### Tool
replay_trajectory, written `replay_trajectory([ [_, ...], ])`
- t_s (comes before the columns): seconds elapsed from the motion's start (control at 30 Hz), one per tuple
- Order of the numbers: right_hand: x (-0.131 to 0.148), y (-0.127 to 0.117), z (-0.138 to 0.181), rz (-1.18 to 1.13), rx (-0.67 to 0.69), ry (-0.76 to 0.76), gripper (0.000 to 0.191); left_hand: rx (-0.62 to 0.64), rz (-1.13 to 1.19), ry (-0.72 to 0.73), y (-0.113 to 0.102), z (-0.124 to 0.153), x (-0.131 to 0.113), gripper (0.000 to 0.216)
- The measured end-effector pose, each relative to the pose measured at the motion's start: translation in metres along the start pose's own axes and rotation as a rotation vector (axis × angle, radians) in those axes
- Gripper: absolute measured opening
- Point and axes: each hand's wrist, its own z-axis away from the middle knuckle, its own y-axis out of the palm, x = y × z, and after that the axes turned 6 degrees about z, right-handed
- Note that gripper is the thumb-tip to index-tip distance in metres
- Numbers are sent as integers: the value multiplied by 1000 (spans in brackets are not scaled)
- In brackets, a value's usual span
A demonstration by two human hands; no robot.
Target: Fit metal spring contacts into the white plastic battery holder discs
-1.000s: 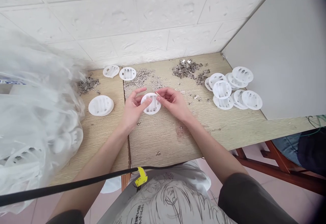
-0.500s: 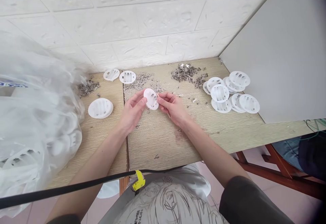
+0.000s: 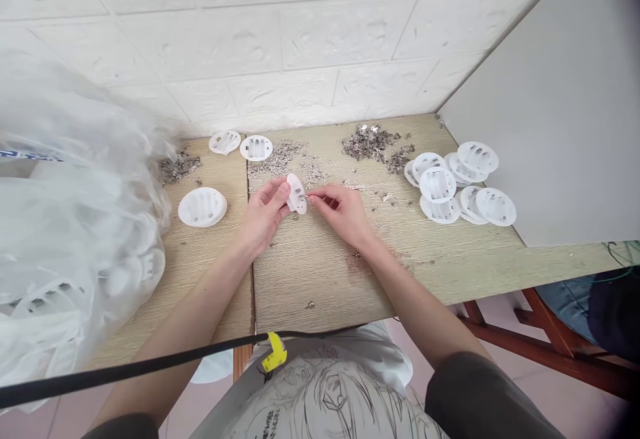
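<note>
Round white plastic disc (image 3: 296, 193) now tilted edge-on versus earlier; left hand (image 3: 265, 211) grips it, right hand (image 3: 343, 207) pinches small metal clip at disc's 3 o'clock above wood-grain worktop (image 3: 320, 266).

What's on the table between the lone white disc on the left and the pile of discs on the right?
In the head view, both hands: the left hand holds a disc on edge, the right hand pinches at it. Metal bits lie scattered beyond.

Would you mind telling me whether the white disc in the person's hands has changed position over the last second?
Yes. The white disc lay flat facing up; now the left hand holds it tilted on edge, above the table seam.
</note>
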Motion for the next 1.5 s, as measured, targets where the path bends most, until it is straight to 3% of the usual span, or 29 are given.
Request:
replay_trajectory([
  [0.83,0,-3,3,142,23,-68,18,14,-124,35,-1,1,2,53],
  [1.5,4,3,8,447,76,-113,26,-21,-289,59,6,2,5,52],
])
